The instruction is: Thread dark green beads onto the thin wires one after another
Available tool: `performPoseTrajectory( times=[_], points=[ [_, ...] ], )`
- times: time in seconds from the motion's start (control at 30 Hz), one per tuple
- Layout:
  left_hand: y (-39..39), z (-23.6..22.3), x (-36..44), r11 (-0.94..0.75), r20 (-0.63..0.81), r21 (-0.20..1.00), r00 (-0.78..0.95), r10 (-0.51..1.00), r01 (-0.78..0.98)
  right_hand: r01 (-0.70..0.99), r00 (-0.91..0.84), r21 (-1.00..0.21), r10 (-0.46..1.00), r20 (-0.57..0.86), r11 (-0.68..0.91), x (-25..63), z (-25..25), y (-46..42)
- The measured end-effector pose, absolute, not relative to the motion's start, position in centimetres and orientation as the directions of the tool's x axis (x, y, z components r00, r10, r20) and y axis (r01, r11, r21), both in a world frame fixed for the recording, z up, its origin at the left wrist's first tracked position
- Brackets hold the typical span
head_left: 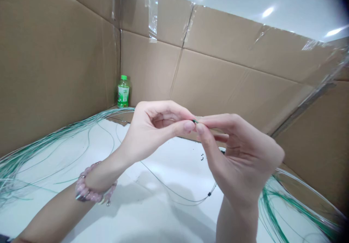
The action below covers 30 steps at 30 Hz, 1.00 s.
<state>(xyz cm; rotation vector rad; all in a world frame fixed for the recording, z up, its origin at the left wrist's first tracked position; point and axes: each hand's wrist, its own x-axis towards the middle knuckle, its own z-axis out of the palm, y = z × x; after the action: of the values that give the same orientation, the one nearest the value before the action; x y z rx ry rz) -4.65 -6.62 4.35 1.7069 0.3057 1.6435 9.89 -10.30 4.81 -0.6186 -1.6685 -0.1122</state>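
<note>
My left hand (160, 126) and my right hand (240, 155) meet fingertip to fingertip above the white table, both in a pinch. A tiny black piece (193, 120) shows at the left thumb and forefinger. From it a short bit of green wire (196, 122) runs into the right thumb and forefinger; the fingertips cover most of both. Below the hands a thin wire (174, 192) loops across the table and passes through a small black connector (209, 194), then goes behind my right wrist. A pink bead bracelet circles my left wrist.
Bundles of green and white wires (62, 130) lie along the left side, and more green wires (300, 203) lie at the right. Several small black pieces (202, 157) are scattered beyond my hands. A green bottle (123, 92) stands in the back corner. Cardboard walls (218, 64) enclose the table.
</note>
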Motion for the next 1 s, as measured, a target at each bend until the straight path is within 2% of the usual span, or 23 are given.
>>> performPoseTrajectory(
  times=[0.37, 0.67, 1.0],
  points=[
    [-6.68, 4.28, -4.63, -0.8, 0.82, 0.571, 0.084, 0.566, -0.185, 0.41, -0.002, -0.338, 0.371, 0.929, 0.847, 9.43, 4.65, -10.24],
    [-6.56, 4.35, -4.59, -0.813, 0.826, 0.562, 0.059, 0.56, -0.153, 0.619, -0.084, -0.16, 0.267, 0.96, 0.769, 9.73, 5.06, -10.66],
    [-6.6, 3.98, -4.5, -0.831, 0.845, 0.535, 0.071, 0.53, -0.153, 0.695, -0.105, -0.112, 0.254, 0.961, 0.71, 9.69, 5.18, -11.08]
  ],
)
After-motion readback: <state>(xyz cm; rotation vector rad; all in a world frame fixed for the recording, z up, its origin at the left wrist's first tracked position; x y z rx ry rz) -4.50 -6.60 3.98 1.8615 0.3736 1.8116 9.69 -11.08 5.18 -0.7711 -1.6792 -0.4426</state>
